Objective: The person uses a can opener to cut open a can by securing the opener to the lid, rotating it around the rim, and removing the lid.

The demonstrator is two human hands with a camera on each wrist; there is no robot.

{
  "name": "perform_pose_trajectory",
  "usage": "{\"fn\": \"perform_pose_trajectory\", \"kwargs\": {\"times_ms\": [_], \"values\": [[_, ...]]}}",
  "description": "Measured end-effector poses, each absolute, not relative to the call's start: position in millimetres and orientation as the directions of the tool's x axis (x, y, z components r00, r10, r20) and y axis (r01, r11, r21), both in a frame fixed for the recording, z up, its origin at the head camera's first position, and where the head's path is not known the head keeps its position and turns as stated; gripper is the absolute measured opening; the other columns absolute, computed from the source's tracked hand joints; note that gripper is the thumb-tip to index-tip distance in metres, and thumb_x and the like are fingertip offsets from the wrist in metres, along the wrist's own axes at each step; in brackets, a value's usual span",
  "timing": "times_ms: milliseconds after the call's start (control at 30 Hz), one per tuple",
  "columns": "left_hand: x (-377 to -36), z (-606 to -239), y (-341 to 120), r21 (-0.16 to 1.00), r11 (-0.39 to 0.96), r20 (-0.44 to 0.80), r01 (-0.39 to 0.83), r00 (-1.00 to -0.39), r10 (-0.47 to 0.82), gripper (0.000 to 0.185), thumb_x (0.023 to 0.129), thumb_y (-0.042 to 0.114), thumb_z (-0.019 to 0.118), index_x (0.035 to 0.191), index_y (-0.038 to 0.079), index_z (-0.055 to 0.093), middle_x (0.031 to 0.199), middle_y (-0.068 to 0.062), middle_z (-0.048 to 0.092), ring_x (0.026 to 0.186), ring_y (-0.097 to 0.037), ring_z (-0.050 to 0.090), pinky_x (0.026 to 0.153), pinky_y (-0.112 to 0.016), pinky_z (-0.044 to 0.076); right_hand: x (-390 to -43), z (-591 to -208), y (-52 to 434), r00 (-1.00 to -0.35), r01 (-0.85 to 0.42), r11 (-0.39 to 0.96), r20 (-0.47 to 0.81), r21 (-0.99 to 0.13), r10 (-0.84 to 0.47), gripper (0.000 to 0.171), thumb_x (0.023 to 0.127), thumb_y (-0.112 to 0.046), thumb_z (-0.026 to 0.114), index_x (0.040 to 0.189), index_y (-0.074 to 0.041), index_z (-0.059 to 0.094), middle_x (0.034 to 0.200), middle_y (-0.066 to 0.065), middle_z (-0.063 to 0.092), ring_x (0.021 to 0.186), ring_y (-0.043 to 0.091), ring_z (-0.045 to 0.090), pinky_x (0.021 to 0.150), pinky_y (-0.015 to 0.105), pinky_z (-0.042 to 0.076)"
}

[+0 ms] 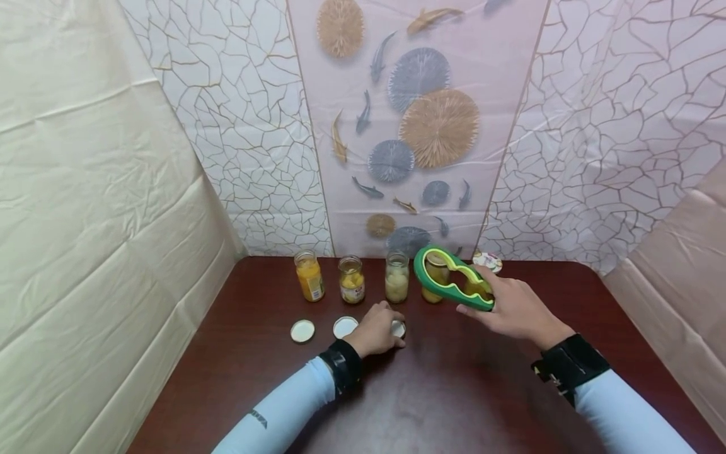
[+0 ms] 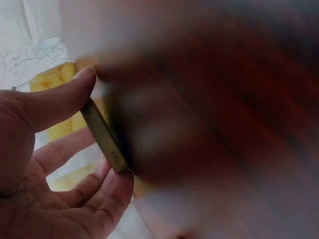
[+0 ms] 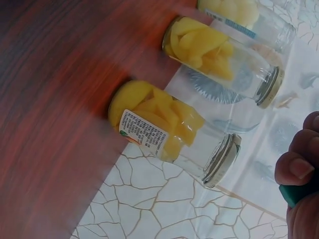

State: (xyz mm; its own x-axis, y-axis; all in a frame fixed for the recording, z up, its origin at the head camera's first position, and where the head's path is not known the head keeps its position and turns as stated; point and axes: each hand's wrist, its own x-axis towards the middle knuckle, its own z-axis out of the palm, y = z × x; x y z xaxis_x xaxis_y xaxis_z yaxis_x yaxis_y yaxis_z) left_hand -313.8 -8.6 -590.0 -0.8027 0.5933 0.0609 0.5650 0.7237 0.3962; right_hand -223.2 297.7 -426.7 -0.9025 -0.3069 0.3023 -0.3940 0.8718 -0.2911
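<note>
Right now the right hand grips a green jar opener, fingers wrapped round its near end, holding it in the air over the two jars at the right of the row, near the table's far edge. The opener's wide ring sits above the jar of yellow fruit; a second jar behind the hand is mostly hidden. The right wrist view shows two lidded jars of yellow fruit standing by the wall, with fingertips curled on a bit of green.

Toward the middle of the table, the left hand pinches a small white lid between thumb and fingers; the left wrist view shows the lid's rim held on edge, the rest blurred.

Two more lids lie flat to the left of that hand, apart from each other. Behind them three open jars stand in a row along the far edge. A patterned lid lies at the far edge near the wall. The near half of the table is bare dark wood, as is the right side beyond the right wrist.
</note>
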Motion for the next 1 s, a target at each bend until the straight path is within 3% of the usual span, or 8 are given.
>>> {"fn": "perform_pose_trajectory", "kwargs": {"times_ms": [133,433,667,1000], "values": [[-310.8,-587.4,-9.4,0.41,0.721,0.046,0.559,-0.802,0.595,0.051,0.081,0.047,0.093,0.126,0.029,0.077,0.112,0.001,0.062,0.102,-0.018,0.05,0.085,-0.027,0.044,-223.6,-428.3,298.7,-0.908,-0.387,0.872,0.288,-0.299,-0.305,0.082,0.089,-0.064,0.079,0.15,-0.017,0.047,0.089,0.001,0.069,0.076,0.012,0.058,0.066,0.031,0.047],[-302.7,-568.0,-10.6,0.458,0.722,-0.007,0.518,-0.81,0.586,0.055,0.083,0.039,0.094,0.133,0.029,0.074,0.126,-0.007,0.06,0.117,-0.023,0.052,0.094,-0.031,0.049,-224.5,-430.7,299.9,-0.909,-0.391,0.868,0.277,-0.307,-0.311,0.082,0.089,-0.064,0.079,0.149,-0.018,0.048,0.088,-0.001,0.069,0.076,0.011,0.058,0.066,0.031,0.047],[-305.0,-570.5,-13.1,0.524,0.692,0.005,0.496,-0.815,0.58,0.053,0.08,0.034,0.096,0.128,0.027,0.076,0.124,-0.009,0.061,0.116,-0.024,0.052,0.092,-0.03,0.047,-224.7,-434.0,300.4,-0.911,-0.387,0.868,0.275,-0.311,-0.308,0.081,0.089,-0.064,0.079,0.149,-0.018,0.048,0.084,-0.002,0.066,0.074,0.011,0.056,0.066,0.031,0.045],[-297.4,-562.9,-15.7,0.561,0.676,0.0,0.477,-0.817,0.576,0.052,0.084,0.035,0.093,0.132,0.028,0.075,0.126,-0.006,0.06,0.117,-0.022,0.052,0.093,-0.029,0.047,-223.8,-440.1,297.9,-0.909,-0.393,0.861,0.279,-0.324,-0.31,0.077,0.09,-0.065,0.078,0.147,-0.023,0.048,0.087,-0.003,0.067,0.076,0.01,0.057,0.066,0.031,0.046]]}}
